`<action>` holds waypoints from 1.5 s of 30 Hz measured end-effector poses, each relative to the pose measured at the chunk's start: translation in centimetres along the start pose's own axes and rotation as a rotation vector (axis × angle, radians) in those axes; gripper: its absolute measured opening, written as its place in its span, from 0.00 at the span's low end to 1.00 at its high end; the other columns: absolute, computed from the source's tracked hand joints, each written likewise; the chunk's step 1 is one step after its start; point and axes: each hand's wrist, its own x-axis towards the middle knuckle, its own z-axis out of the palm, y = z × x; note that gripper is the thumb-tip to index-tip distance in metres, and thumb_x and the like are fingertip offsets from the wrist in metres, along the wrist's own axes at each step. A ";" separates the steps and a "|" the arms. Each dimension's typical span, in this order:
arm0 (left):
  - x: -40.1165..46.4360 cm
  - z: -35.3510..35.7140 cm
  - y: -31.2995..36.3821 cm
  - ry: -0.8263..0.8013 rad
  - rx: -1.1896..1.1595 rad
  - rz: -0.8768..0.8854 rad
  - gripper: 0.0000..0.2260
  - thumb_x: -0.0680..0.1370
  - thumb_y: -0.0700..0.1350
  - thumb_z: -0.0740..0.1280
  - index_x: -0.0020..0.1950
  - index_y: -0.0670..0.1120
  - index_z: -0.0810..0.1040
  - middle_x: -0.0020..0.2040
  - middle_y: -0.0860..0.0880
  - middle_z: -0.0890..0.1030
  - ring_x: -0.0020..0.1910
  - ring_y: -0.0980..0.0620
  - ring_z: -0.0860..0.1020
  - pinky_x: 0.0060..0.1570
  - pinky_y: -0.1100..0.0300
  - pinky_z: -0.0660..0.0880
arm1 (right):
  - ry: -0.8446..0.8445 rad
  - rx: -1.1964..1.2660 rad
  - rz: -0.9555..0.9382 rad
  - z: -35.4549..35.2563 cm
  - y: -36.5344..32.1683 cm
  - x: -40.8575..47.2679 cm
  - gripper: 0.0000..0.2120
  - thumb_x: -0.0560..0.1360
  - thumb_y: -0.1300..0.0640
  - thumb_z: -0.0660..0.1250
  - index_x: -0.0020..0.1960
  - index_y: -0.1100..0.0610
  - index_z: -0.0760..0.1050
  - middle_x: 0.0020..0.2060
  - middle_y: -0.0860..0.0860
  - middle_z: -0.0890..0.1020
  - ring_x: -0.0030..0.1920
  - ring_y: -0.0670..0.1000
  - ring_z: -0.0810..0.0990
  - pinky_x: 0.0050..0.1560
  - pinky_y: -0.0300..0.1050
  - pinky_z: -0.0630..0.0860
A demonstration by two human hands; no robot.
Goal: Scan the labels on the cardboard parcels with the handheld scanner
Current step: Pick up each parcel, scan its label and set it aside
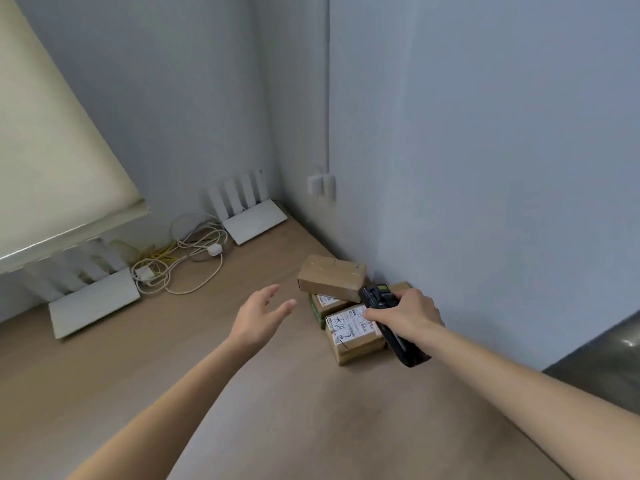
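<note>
Tabletop (214,368), tan, in a grey-walled corner; our parcels (349,306) sit stacked against the wall. Our right hand (405,317) grips the scanner (388,323) above them, left hand (259,317) spread, holding nothing. We cannot read the labels (349,323).

My one head camera looks forward and down, tilted, close over the table (242,393), toward the wall corner (277,140).
</note>
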 end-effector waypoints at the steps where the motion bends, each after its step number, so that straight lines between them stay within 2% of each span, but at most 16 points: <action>1: 2.3 0.7 0.0 0.000 -0.003 -0.013 0.29 0.79 0.57 0.68 0.77 0.48 0.69 0.74 0.48 0.72 0.72 0.50 0.70 0.71 0.52 0.67 | -0.018 -0.010 0.007 0.4 -0.3 2.3 0.27 0.59 0.34 0.79 0.51 0.48 0.84 0.39 0.45 0.81 0.39 0.47 0.79 0.39 0.42 0.75; 7: 14.0 5.4 -0.1 -0.047 0.018 -0.036 0.28 0.80 0.57 0.66 0.77 0.47 0.67 0.76 0.48 0.69 0.75 0.49 0.66 0.74 0.49 0.63 | -0.135 -0.073 0.086 2.4 -1.5 13.5 0.33 0.55 0.32 0.76 0.54 0.51 0.81 0.49 0.51 0.85 0.49 0.54 0.83 0.51 0.49 0.82; 13: 20.4 8.9 -1.2 -0.119 -0.051 -0.135 0.30 0.79 0.56 0.68 0.79 0.48 0.64 0.75 0.47 0.70 0.74 0.46 0.67 0.73 0.50 0.66 | -0.188 -0.049 0.099 4.4 -2.0 19.8 0.29 0.61 0.35 0.78 0.54 0.52 0.81 0.45 0.50 0.85 0.45 0.52 0.84 0.46 0.45 0.81; 16: 22.1 9.9 -2.0 -0.169 -0.096 -0.199 0.30 0.80 0.54 0.68 0.79 0.48 0.64 0.74 0.46 0.71 0.73 0.46 0.70 0.72 0.50 0.68 | -0.225 -0.001 0.089 5.2 -2.5 21.2 0.27 0.63 0.35 0.79 0.53 0.52 0.81 0.45 0.51 0.86 0.46 0.53 0.84 0.47 0.46 0.82; 19: 22.7 10.5 -2.6 -0.163 -0.114 -0.232 0.26 0.80 0.50 0.67 0.77 0.47 0.67 0.71 0.47 0.74 0.68 0.46 0.73 0.67 0.53 0.71 | -0.229 0.051 0.058 6.1 -2.7 21.9 0.24 0.63 0.36 0.80 0.51 0.50 0.80 0.44 0.49 0.86 0.46 0.52 0.85 0.51 0.50 0.84; 22: 22.4 10.1 -2.9 -0.152 -0.152 -0.272 0.19 0.80 0.47 0.65 0.72 0.49 0.73 0.63 0.48 0.79 0.62 0.46 0.77 0.58 0.54 0.74 | -0.202 0.099 0.042 6.3 -2.7 21.6 0.22 0.63 0.36 0.80 0.46 0.46 0.77 0.43 0.46 0.85 0.45 0.49 0.85 0.51 0.48 0.83; 25: 21.2 8.7 -2.9 -0.118 -0.230 -0.273 0.13 0.81 0.48 0.64 0.65 0.53 0.77 0.54 0.53 0.81 0.58 0.48 0.78 0.51 0.57 0.74 | -0.198 0.131 0.024 5.7 -3.0 20.5 0.24 0.63 0.35 0.80 0.47 0.45 0.73 0.46 0.46 0.85 0.48 0.50 0.84 0.55 0.53 0.82; 28: 19.4 7.1 -2.2 -0.027 -0.310 -0.313 0.16 0.80 0.54 0.66 0.65 0.49 0.74 0.57 0.50 0.78 0.57 0.48 0.77 0.58 0.50 0.76 | -0.194 0.184 0.001 4.5 -3.6 18.5 0.30 0.63 0.35 0.81 0.57 0.46 0.72 0.50 0.48 0.84 0.51 0.52 0.84 0.57 0.53 0.82; 30: 17.6 5.9 -1.6 0.023 -0.363 -0.336 0.17 0.79 0.58 0.66 0.59 0.48 0.73 0.55 0.48 0.77 0.55 0.48 0.77 0.60 0.45 0.76 | -0.182 0.212 -0.021 3.7 -4.3 16.7 0.33 0.64 0.36 0.81 0.61 0.48 0.72 0.51 0.47 0.82 0.52 0.50 0.82 0.51 0.48 0.80; 32: 15.3 4.5 -0.9 0.082 -0.402 -0.323 0.18 0.78 0.61 0.66 0.54 0.47 0.72 0.52 0.48 0.77 0.53 0.48 0.77 0.59 0.44 0.77 | -0.173 0.228 -0.057 2.9 -5.1 14.3 0.35 0.65 0.36 0.81 0.63 0.49 0.72 0.50 0.45 0.80 0.50 0.47 0.80 0.42 0.42 0.75; 34: 12.6 3.0 -0.1 0.154 -0.425 -0.287 0.19 0.78 0.62 0.65 0.51 0.46 0.71 0.50 0.47 0.76 0.50 0.48 0.76 0.57 0.44 0.77 | -0.158 0.237 -0.101 2.0 -5.8 11.5 0.35 0.65 0.36 0.81 0.64 0.49 0.73 0.48 0.43 0.78 0.48 0.44 0.78 0.38 0.39 0.71; 37: 8.0 0.6 0.7 0.268 -0.449 -0.238 0.16 0.78 0.57 0.68 0.50 0.45 0.73 0.48 0.45 0.78 0.49 0.45 0.78 0.57 0.42 0.78 | -0.133 0.247 -0.156 0.7 -6.6 6.8 0.36 0.63 0.36 0.81 0.64 0.49 0.73 0.49 0.43 0.79 0.49 0.45 0.79 0.40 0.40 0.72; 39: 4.5 -0.9 1.0 0.269 -0.492 -0.200 0.13 0.79 0.52 0.70 0.55 0.45 0.74 0.53 0.46 0.79 0.53 0.45 0.79 0.59 0.42 0.78 | -0.124 0.247 -0.187 -0.2 -6.6 3.2 0.36 0.63 0.36 0.81 0.64 0.49 0.73 0.48 0.42 0.78 0.48 0.43 0.78 0.39 0.39 0.71; 41: 0.6 -2.3 1.4 0.213 -0.543 -0.147 0.13 0.80 0.47 0.69 0.62 0.50 0.73 0.56 0.47 0.79 0.55 0.47 0.80 0.61 0.46 0.78 | -0.110 0.250 -0.224 -1.1 -6.3 -0.6 0.37 0.63 0.36 0.82 0.65 0.50 0.72 0.49 0.42 0.78 0.48 0.44 0.78 0.40 0.40 0.72; 42: -1.4 -3.0 1.5 0.182 -0.551 -0.116 0.13 0.80 0.44 0.69 0.63 0.52 0.72 0.56 0.47 0.80 0.54 0.48 0.80 0.59 0.49 0.78 | -0.102 0.255 -0.240 -1.5 -6.2 -2.5 0.38 0.63 0.37 0.82 0.66 0.50 0.73 0.50 0.43 0.79 0.50 0.46 0.79 0.42 0.41 0.74; 45: -7.6 -5.1 1.5 0.155 -0.570 -0.045 0.13 0.79 0.38 0.67 0.62 0.48 0.80 0.52 0.48 0.82 0.46 0.52 0.78 0.45 0.58 0.75 | -0.089 0.283 -0.286 -2.4 -5.8 -8.2 0.40 0.63 0.38 0.83 0.67 0.53 0.74 0.55 0.47 0.81 0.56 0.50 0.81 0.54 0.47 0.78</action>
